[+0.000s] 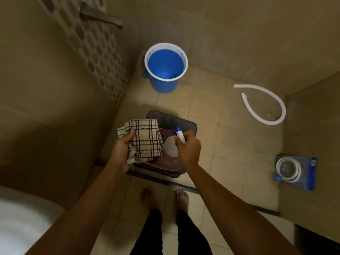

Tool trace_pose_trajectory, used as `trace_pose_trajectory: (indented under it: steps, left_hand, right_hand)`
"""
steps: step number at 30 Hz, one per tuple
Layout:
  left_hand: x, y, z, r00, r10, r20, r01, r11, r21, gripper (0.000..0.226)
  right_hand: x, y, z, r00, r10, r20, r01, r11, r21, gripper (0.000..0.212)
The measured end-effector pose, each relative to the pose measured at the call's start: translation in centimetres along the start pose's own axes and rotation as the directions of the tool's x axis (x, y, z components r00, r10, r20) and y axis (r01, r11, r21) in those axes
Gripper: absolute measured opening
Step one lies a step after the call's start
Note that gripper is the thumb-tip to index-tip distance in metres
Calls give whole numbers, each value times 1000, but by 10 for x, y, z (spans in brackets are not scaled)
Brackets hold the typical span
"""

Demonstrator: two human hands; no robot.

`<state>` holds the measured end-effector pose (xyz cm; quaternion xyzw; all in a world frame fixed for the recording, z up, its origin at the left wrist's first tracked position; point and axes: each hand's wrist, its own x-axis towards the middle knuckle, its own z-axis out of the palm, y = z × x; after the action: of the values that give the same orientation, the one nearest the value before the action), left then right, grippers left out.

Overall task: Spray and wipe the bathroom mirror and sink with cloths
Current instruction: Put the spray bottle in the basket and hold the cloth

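My left hand (121,150) grips a cream cloth with dark checks (145,140), folded and hanging over my fingers. My right hand (189,150) is closed around a spray bottle (172,146) with a white and blue nozzle pointing up and left. Both hands hover over a maroon tray (165,162) that rests on a dark stool (176,120). The white sink (22,221) shows blurred at the bottom left. The mirror is out of view.
A blue bucket (165,69) filled with water stands on the tiled floor by the wall corner. A white hose (265,105) curls on the floor at the right. A packaged hose (294,172) lies further right. A wall tap (103,15) sticks out top left. My bare feet (163,197) stand below.
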<state>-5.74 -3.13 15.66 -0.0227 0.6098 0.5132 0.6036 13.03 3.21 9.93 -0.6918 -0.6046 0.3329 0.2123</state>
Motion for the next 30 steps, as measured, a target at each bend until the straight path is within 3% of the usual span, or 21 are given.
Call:
trace_pose_trajectory:
  steps: [6, 14, 21, 24, 30]
  left_hand:
    - [19, -17, 1, 997, -63, 32, 63, 998, 23, 24]
    - [31, -25, -1, 994, -109, 20, 108, 993, 39, 26]
    - [30, -26, -1, 992, -123, 31, 122, 992, 25, 33]
    - [29, -27, -1, 993, -115, 40, 114, 993, 20, 32]
    - [28, -28, 1, 993, -107, 53, 106, 994, 13, 25]
  right_hand:
    - [5, 21, 11, 991, -5, 133, 16, 997, -82, 22]
    - [8, 31, 18, 949, -172, 264, 230, 951, -209, 25]
    - [18, 27, 12, 876, -301, 376, 434, 833, -343, 30]
    - [21, 25, 10, 897, -247, 368, 395, 822, -411, 31]
    - [23, 17, 15, 972, -57, 229, 158, 880, -449, 29]
